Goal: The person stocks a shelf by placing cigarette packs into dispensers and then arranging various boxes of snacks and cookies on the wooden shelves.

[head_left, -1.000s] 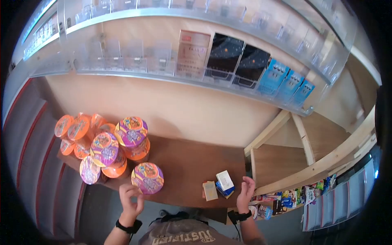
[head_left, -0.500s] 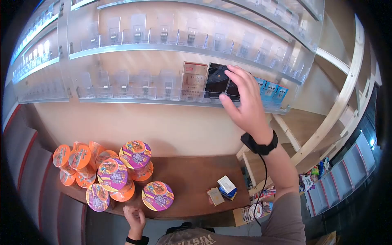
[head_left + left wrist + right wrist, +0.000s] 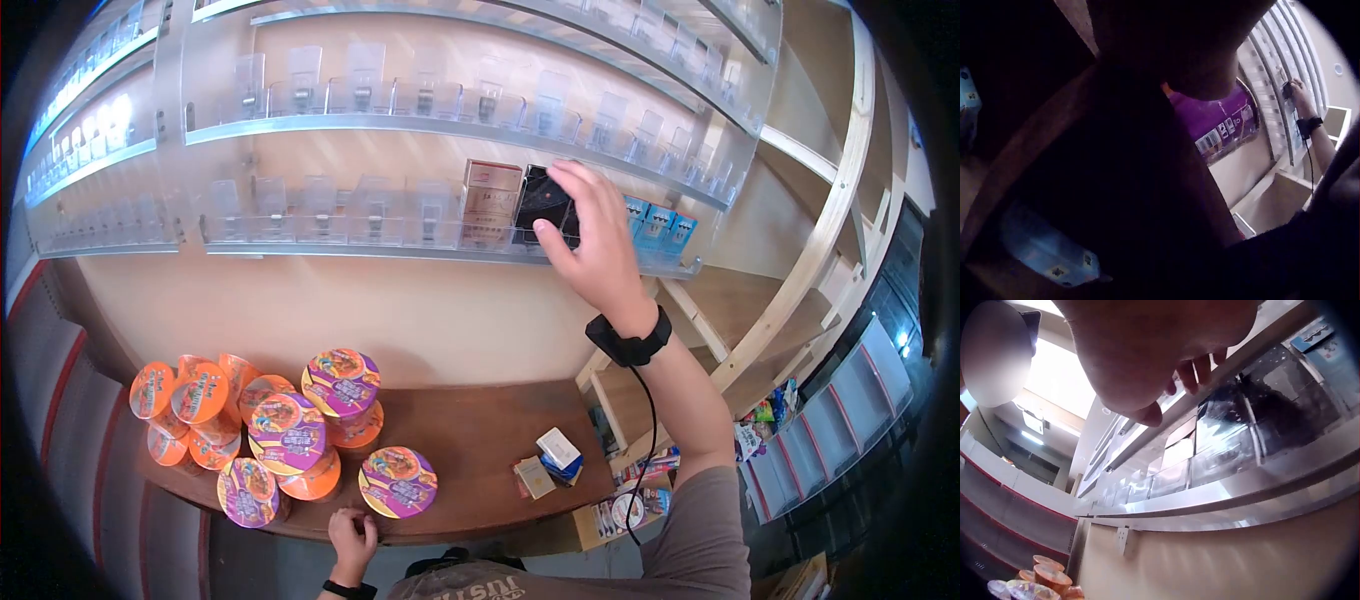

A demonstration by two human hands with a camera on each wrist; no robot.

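My right hand (image 3: 600, 250) is raised to the lower clear shelf, thumb and fingers spread in front of the black boxes (image 3: 537, 190). Its fingertips are at the upper part of a black box, and the hand covers part of the row. Seen in the right wrist view, glossy black packs (image 3: 1225, 437) stand behind the shelf lip below my fingers. A tan-red box (image 3: 491, 205) stands left of them, small blue boxes (image 3: 655, 230) to the right. My left hand (image 3: 352, 548) rests loosely curled by the table's front edge, near a purple-lidded instant noodle cup (image 3: 398, 482).
Stacked orange and purple noodle cups (image 3: 288, 435) fill the table's left side. A white box (image 3: 558, 446), a tan box (image 3: 536, 478) and a blue one lie at the table's right. A wooden frame (image 3: 780, 310) borders the right, grey shelves (image 3: 70, 440) the left.
My right hand has risen from beside the small boxes on the table to the black boxes on the shelf. The left hand has lowered to the table's front edge. The head view has shifted.
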